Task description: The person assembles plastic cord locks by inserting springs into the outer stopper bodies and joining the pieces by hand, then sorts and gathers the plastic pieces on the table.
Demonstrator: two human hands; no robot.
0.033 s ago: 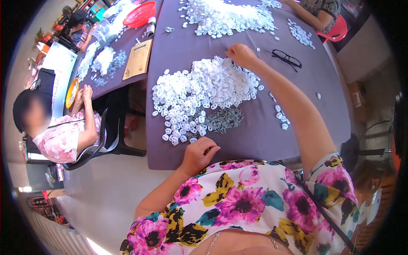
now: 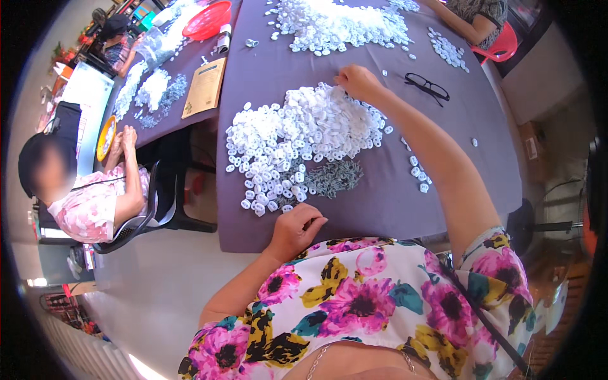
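Note:
A heap of small white oval plastic pieces with holes spreads over the dark tablecloth in front of me. My right hand reaches across to its far edge, fingers curled downward by the outermost pieces; what they hold, if anything, is hidden. At the near edge of the table my left hand is curled closed, thumb against the fingers, just below the heap's nearest white pieces. Nothing can be made out inside it. Between the two hands lies a smaller pile of thin grey pieces, touching the white heap.
Black-framed glasses lie right of my right hand. A short row of white pieces sits near my right forearm. Farther off are another white heap, a brown notebook and a red basin. Co-workers sit left and far right.

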